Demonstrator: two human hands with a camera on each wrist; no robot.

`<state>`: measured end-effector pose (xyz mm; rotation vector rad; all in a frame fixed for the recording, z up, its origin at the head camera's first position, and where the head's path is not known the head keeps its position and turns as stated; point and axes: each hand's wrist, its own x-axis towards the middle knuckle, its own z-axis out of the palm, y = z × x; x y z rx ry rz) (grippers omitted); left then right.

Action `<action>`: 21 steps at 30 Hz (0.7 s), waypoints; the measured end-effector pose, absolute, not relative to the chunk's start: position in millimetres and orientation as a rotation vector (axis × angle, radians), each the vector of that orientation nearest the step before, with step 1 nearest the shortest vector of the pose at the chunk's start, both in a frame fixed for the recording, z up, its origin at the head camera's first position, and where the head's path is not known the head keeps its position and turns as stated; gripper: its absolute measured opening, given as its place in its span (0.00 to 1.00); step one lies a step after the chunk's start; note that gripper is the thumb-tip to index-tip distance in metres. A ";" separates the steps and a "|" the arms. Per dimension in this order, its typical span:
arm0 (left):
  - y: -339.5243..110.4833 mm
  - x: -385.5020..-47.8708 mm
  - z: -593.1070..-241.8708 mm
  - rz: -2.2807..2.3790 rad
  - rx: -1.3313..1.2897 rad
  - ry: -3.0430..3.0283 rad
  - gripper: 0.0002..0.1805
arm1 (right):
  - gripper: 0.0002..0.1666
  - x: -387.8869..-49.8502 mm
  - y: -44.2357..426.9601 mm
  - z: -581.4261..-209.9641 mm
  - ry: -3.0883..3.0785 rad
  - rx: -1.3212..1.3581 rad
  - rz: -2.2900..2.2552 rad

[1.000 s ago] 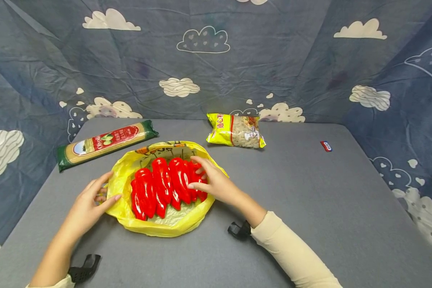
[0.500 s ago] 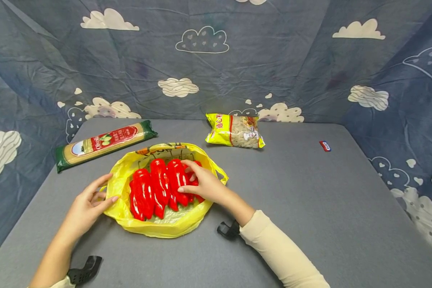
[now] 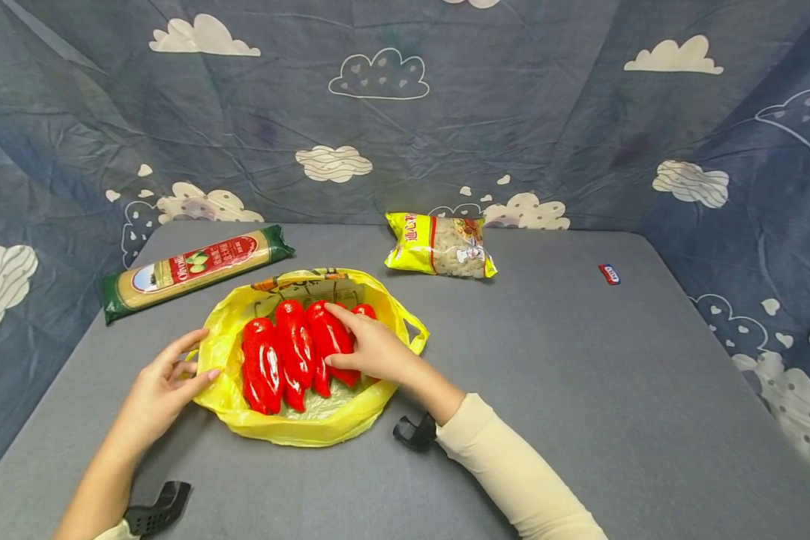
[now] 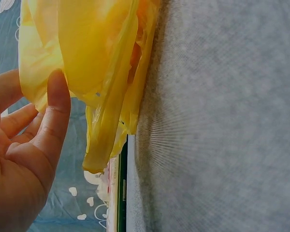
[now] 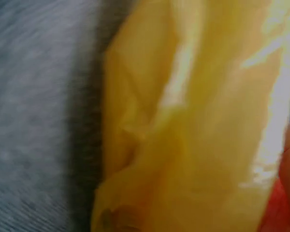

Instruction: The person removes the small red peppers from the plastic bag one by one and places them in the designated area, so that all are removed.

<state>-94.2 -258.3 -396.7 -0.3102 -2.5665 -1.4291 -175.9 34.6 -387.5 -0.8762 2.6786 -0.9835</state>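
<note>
An open yellow plastic bag (image 3: 297, 431) on the table holds several shiny red chili peppers (image 3: 295, 345) lying side by side. At its left side, my left hand (image 3: 165, 375) touches the bag with thumb and fingers spread; the left wrist view shows the thumb (image 4: 58, 92) in front of the yellow plastic. Inside the bag, my right hand (image 3: 374, 349) reaches over the right-hand peppers, thumb and index finger curved round one red pepper (image 3: 333, 343). Its other fingers are hidden. In the right wrist view the bag wall (image 5: 193, 121) covers most of the hand's work.
A long pack of spaghetti (image 3: 199, 271) lies behind the bag at left. Farther back is a yellow bag of pasta (image 3: 441, 246). A small red and blue packet (image 3: 610, 274) lies at right on the grey table (image 3: 580, 360). Patterned cloth (image 3: 526, 112) hangs behind.
My right hand has moved left over the peppers, its thumb and index finger now round one of them. The peppers have shifted slightly left and tilted. My left hand stays at the bag's side.
</note>
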 end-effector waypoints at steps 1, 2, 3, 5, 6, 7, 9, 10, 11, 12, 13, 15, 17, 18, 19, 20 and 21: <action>-258.4 -94.4 -396.8 -1.427 -0.310 -2.565 0.33 | 0.46 -176.2 35.4 -386.9 2.643 -0.874 -1.012; -258.5 -94.4 -396.8 -1.424 -0.309 -2.567 0.33 | 0.45 -176.4 36.5 -386.3 2.605 -0.868 -1.043; -258.6 -94.5 -396.8 -1.421 -0.307 -2.568 0.33 | 0.45 -176.3 37.9 -385.5 2.573 -0.858 -1.073; -258.6 -94.6 -397.2 -1.414 -0.302 -2.574 0.33 | 0.44 -175.7 41.3 -384.6 2.513 -0.828 -1.132; -258.5 -94.5 -397.4 -1.411 -0.298 -2.579 0.33 | 0.44 -175.5 43.3 -384.6 2.495 -0.817 -1.163; -258.5 -94.5 -397.5 -1.411 -0.295 -2.583 0.33 | 0.43 -175.2 45.4 -384.6 2.486 -0.816 -1.188; -258.5 -94.3 -397.6 -1.405 -0.288 -2.593 0.33 | 0.42 -174.0 50.4 -384.1 2.461 -0.819 -1.253; -258.4 -94.2 -397.6 -1.406 -0.285 -2.596 0.33 | 0.42 -172.8 53.4 -383.5 2.445 -0.827 -1.281; -258.5 -94.2 -397.7 -1.405 -0.282 -2.598 0.33 | 0.42 -171.3 56.7 -382.3 2.436 -0.839 -1.305; -258.2 -94.0 -397.5 -1.407 -0.278 -2.600 0.33 | 0.42 -169.3 60.6 -380.5 2.428 -0.851 -1.328; -258.2 -93.9 -397.4 -1.411 -0.276 -2.601 0.33 | 0.42 -167.0 64.9 -378.5 2.410 -0.869 -1.357; -258.8 -94.2 -397.6 -1.408 -0.273 -2.606 0.33 | 0.42 -161.8 75.2 -373.7 2.370 -0.904 -1.423; -259.2 -94.7 -397.6 -1.400 -0.269 -2.613 0.33 | 0.43 -156.6 87.7 -369.1 2.332 -0.944 -1.506; -259.5 -95.1 -397.6 -1.398 -0.270 -2.614 0.33 | 0.43 -154.4 94.7 -367.5 2.308 -0.955 -1.559; -260.0 -95.3 -397.8 -1.392 -0.271 -2.617 0.33 | 0.43 -152.5 102.1 -366.4 2.281 -0.959 -1.617; -260.2 -95.4 -398.0 -1.386 -0.271 -2.619 0.33 | 0.43 -151.0 110.2 -366.0 2.271 -0.952 -1.664; -260.2 -95.4 -397.9 -1.381 -0.270 -2.621 0.33 | 0.43 -150.2 118.6 -366.1 2.261 -0.933 -1.713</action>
